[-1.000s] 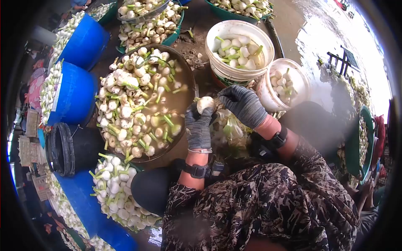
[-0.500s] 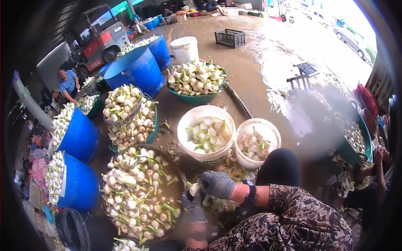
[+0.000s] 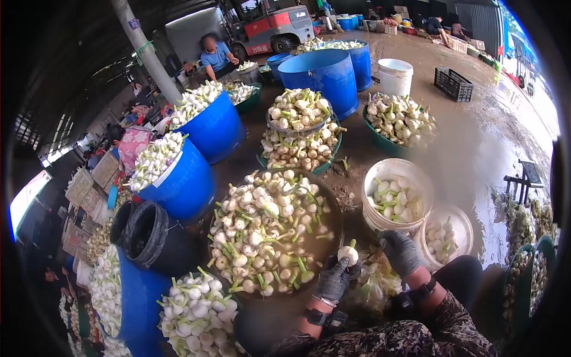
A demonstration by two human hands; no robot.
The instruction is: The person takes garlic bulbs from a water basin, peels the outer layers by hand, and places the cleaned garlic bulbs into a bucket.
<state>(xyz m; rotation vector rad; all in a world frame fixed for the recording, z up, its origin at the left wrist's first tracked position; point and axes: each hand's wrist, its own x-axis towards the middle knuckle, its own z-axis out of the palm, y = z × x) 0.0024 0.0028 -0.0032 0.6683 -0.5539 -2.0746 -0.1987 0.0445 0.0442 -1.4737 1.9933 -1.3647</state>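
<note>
My left hand (image 3: 334, 282), in a grey glove, grips a white garlic bulb (image 3: 348, 254) with a short green stem, held at the right rim of a wide basin (image 3: 340, 208). Garlic bulbs (image 3: 253, 238) fill much of that basin, with murky water at its right side. Beside the white buckets is my gloved right hand (image 3: 401, 254), apart from the bulb. Its fingers look curled, and whatever they may hold is hidden. Beyond it, a white bucket (image 3: 370, 208) contains pale trimmed bulbs, and a smaller white bucket (image 3: 467, 238) also contains bulbs. Peelings (image 3: 377, 279) lie between my hands.
Blue barrels (image 3: 199, 184) heaped with garlic stand at the left, near a black bucket (image 3: 148, 229). Green tubs (image 3: 386, 146) of garlic lie ahead. A black crate (image 3: 453, 84) sits on the wet floor. A person (image 3: 217, 56) in blue works near a forklift (image 3: 270, 30).
The view has swung left. My hands, earlier together at a bulb, are now apart: the left holds the bulb, and the right has moved away toward the buckets.
</note>
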